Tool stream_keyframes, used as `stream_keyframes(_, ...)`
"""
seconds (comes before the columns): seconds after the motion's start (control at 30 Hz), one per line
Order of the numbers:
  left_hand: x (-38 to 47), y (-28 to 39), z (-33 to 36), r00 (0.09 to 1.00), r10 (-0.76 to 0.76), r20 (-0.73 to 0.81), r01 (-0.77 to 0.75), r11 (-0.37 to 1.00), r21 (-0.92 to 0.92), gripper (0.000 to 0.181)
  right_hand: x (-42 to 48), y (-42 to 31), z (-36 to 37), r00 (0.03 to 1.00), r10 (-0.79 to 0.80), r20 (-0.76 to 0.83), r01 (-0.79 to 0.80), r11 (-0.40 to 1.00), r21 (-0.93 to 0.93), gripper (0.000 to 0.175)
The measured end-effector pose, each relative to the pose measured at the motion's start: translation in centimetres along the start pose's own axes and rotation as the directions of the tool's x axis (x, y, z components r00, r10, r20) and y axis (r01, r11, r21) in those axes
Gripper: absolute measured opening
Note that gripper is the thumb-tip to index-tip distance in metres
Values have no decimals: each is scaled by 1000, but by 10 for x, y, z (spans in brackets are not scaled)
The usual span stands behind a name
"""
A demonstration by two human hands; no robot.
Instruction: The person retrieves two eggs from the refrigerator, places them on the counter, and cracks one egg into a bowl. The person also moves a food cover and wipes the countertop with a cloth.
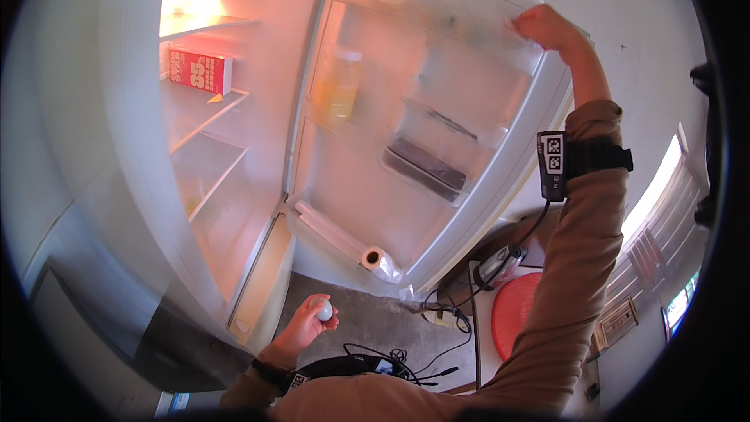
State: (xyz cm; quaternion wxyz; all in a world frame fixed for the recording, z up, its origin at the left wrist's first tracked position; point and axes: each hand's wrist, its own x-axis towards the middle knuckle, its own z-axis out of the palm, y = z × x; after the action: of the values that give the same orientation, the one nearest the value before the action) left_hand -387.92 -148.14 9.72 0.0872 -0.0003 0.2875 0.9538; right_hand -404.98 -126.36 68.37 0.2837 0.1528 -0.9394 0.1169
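In my left hand (pixel 307 323), low in the view, is a pale egg (pixel 321 309), held between the fingers in front of the open refrigerator. My right hand (pixel 542 26) reaches up to the outer end of the clear top shelf bin (pixel 433 0) on the refrigerator door; its fingers are bent at the bin's edge, and blur hides whether they grip it. Below that bin, a bottle of yellow liquid (pixel 343 85) stands in the door. A dark flat item (pixel 428 167) lies in a small clear door bin. The bottom door bin holds a roll of clear film (pixel 381 264).
Inside the lit refrigerator, a red carton (pixel 199 70) rests on a glass shelf (pixel 205 108). Black cables (pixel 404 363) hang close to my body. A red round lid or stool top (pixel 515 310) and a clear container (pixel 501 264) are at the lower right.
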Motion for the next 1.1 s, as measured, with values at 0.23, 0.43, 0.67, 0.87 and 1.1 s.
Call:
stream_keyframes(0.23,8,-8,7,998,-64,20,63,997,38,31,-33,43,-23,896,71,-438,369,430,824,39)
stream_keyframes(0.43,12,-12,10,990,-144,-9,144,986,82,29,-75,89,-17,911,366,-190,182,59,982,32)
stream_keyframes(0.67,28,-16,19,980,-194,35,191,979,75,30,-83,31,-5,934,182,-309,151,582,799,29)
stream_keyframes(0.87,24,-26,19,985,-172,26,172,985,1,29,-4,-15,-10,961,-170,-218,254,852,457,17)
stream_keyframes(1.1,20,-26,18,998,-67,-20,65,996,-68,28,40,-45,0,991,-91,94,94,995,-26,28)
